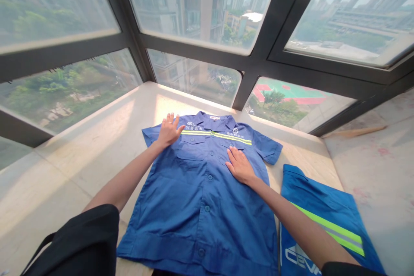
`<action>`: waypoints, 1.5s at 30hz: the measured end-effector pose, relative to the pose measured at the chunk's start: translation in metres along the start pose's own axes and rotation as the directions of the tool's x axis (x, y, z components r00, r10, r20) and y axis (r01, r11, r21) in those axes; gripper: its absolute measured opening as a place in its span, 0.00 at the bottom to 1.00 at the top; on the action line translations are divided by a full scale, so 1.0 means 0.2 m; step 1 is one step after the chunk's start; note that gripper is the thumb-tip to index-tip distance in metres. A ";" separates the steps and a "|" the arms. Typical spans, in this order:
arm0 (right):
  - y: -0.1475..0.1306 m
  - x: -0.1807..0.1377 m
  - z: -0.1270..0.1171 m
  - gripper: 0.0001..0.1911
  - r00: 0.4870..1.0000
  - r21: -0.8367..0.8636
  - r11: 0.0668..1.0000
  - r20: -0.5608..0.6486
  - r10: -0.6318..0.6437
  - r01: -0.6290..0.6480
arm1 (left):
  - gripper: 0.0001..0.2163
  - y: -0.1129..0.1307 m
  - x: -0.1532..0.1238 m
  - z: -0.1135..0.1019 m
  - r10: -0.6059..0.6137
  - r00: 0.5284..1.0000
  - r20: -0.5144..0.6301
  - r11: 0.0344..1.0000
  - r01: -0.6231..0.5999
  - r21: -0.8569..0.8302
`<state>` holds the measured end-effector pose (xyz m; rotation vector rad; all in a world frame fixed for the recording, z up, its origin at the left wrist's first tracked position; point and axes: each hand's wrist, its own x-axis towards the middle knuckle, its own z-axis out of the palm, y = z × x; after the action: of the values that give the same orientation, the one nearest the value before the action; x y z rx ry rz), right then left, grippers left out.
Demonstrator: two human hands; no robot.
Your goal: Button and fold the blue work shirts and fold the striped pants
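Observation:
A blue short-sleeved work shirt (200, 198) with a yellow reflective chest stripe lies buttoned and face up on a pale stone window ledge (80, 159). My left hand (168, 130) rests flat and open on the shirt's left shoulder, fingers spread toward the collar. My right hand (238, 165) lies flat and open on the chest just below the right pocket, fingers together and pointing up the shirt.
A second blue garment (326, 220) with a yellow-green reflective stripe and white lettering lies folded to the right of the shirt. Dark-framed slanted windows (194, 51) close the ledge at the back. A pale speckled surface (381, 172) adjoins on the right.

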<state>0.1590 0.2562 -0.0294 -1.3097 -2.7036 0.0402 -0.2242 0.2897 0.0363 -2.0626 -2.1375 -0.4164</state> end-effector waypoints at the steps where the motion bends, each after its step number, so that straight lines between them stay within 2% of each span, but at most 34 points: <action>1: 0.00 0.00 0.00 0.32 1.000 -0.006 1.000 0.017 0.006 -0.006 | 0.32 0.07 -0.04 0.00 0.056 0.998 0.029 0.998 -0.056 -0.008; 3: 0.00 0.01 -0.01 0.32 0.999 -0.015 1.000 0.047 0.016 -0.015 | 0.31 0.19 -0.14 0.01 0.138 0.985 0.102 0.990 -0.137 -0.010; 5: -0.01 0.01 -0.02 0.33 0.998 -0.016 1.000 0.065 0.020 -0.019 | 0.31 0.23 -0.26 0.04 0.219 0.959 0.180 0.975 -0.220 -0.012; 6: -0.01 0.01 -0.02 0.34 0.997 -0.016 1.000 0.072 0.022 -0.021 | 0.31 0.23 -0.33 0.05 0.216 0.953 0.215 0.976 -0.219 -0.012; 9: -0.01 0.02 -0.03 0.35 0.995 -0.020 0.999 0.090 0.031 -0.029 | 0.34 0.15 -0.50 0.08 0.063 0.965 0.256 0.998 -0.066 0.003; 11: -0.01 0.02 -0.03 0.36 0.994 -0.022 0.999 0.098 0.039 -0.037 | 0.35 0.09 -0.60 0.09 -0.005 0.973 0.231 1.000 0.005 0.002; 13: -0.01 0.02 -0.03 0.35 0.993 -0.016 0.999 0.111 0.044 -0.043 | 0.35 0.06 -0.68 0.09 -0.024 0.985 0.173 1.000 0.026 -0.008; 16: -0.01 0.03 -0.06 0.35 0.986 -0.005 0.999 0.161 0.044 -0.043 | 0.33 0.04 -0.80 0.06 -0.050 0.995 0.084 0.999 0.051 -0.019; 19: -0.02 0.05 -0.13 0.34 0.980 -0.009 0.999 0.193 0.046 -0.045 | 0.33 0.06 -0.90 0.04 -0.131 0.991 0.041 0.991 0.131 0.004; 21: -0.05 0.10 -0.18 0.31 0.980 -0.009 0.998 0.189 0.062 -0.061 | 0.34 0.09 -0.96 0.01 -0.158 0.987 0.024 0.987 0.157 0.028; 25: -0.23 0.28 -0.26 0.22 0.987 0.013 0.997 0.137 0.080 -0.082 | 0.33 0.21 -1.04 -0.02 -0.097 0.995 0.038 0.995 0.096 0.036; 29: -0.52 0.51 -0.23 0.24 0.992 0.082 0.996 0.114 -0.046 0.037 | 0.33 0.33 -1.08 -0.02 -0.068 0.993 0.096 0.998 0.067 0.019; 31: -0.64 0.60 -0.19 0.28 0.983 0.116 0.988 0.137 -0.118 0.103 | 0.33 0.34 -1.11 -0.02 -0.033 0.991 0.130 0.999 0.031 0.015; 33: -0.72 0.66 -0.13 0.31 0.976 0.138 0.984 0.168 -0.139 0.117 | 0.33 0.34 -1.15 -0.03 0.012 0.987 0.161 1.000 -0.014 0.009; 38: -0.74 0.71 -0.03 0.35 0.967 0.168 0.982 0.224 -0.118 0.081 | 0.32 0.28 -1.28 -0.10 0.100 0.979 0.180 0.995 -0.099 -0.015; 45: -0.69 0.70 0.00 0.37 0.969 0.184 0.977 0.202 -0.142 0.105 | 0.31 0.23 -1.42 -0.18 0.153 0.970 0.190 0.988 -0.148 -0.039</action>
<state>-0.0344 0.2791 -0.0023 -1.1445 -2.8750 0.4159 -0.1683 0.0092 -0.0083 -2.3468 -2.0643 -0.2330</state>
